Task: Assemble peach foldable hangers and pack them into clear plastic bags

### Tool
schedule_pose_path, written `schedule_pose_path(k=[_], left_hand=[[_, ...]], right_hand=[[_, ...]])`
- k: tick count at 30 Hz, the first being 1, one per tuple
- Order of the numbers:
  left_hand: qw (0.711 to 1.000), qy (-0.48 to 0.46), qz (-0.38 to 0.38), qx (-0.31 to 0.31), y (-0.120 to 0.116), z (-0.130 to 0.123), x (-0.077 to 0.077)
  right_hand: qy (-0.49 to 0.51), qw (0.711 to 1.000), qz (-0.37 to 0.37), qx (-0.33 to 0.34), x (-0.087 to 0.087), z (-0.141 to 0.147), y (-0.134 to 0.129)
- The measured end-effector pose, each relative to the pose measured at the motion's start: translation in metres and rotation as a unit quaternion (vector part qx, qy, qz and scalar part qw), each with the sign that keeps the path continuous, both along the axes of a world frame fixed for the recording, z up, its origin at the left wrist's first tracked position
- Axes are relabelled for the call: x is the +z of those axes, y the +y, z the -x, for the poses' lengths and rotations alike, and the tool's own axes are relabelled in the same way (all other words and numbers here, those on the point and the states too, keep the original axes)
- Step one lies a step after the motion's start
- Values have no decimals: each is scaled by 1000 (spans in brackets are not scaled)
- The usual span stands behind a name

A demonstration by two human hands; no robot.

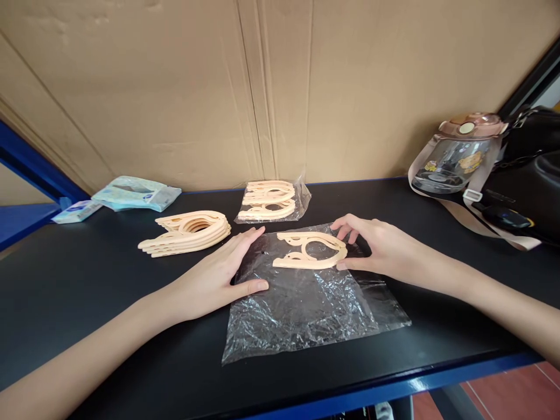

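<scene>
Your R hand (380,245) has thumb & fingers clamped on the round end of a hanger (306,264), just right of ctr frame at the top of a clear bag (301,315) (can't tell if in or on it), while your L hand (219,277) lies on the bag's left edge, thumb spread apart from fingers. Beyond, there's a hanger stack (188,240) ctr-left & a wrapped pack (268,211) of hangers upper ctr; farther out, light-blue packs (135,198) left, w/ a bottle (455,157) upper right.

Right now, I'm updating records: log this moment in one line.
left hand: open on clear plastic bag | right hand: holding peach folding hanger | behind: bagged hangers
</scene>
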State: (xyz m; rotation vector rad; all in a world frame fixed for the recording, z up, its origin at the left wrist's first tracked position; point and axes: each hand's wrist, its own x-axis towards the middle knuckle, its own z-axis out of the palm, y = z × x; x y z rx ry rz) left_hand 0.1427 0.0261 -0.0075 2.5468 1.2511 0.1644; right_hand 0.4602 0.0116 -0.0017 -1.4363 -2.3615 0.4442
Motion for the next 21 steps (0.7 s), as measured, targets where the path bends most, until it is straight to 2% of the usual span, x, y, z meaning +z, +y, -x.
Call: schedule_pose_path(k=[4, 13, 17, 21], left_hand=[[1000, -3, 1, 2, 0, -2, 1], [999, -27, -19, -1, 1, -1, 0], [1000, -27, 0, 1, 0, -2, 2], [999, -34, -3, -2, 0, -3, 3]], right_hand=[[105, 992, 59, 18, -2, 1, 3], [141, 989, -5, -39, -15, 19, -1], [191, 981, 38, -9, -12, 18, -1], [197, 977, 71, 35, -10, 17, -1]])
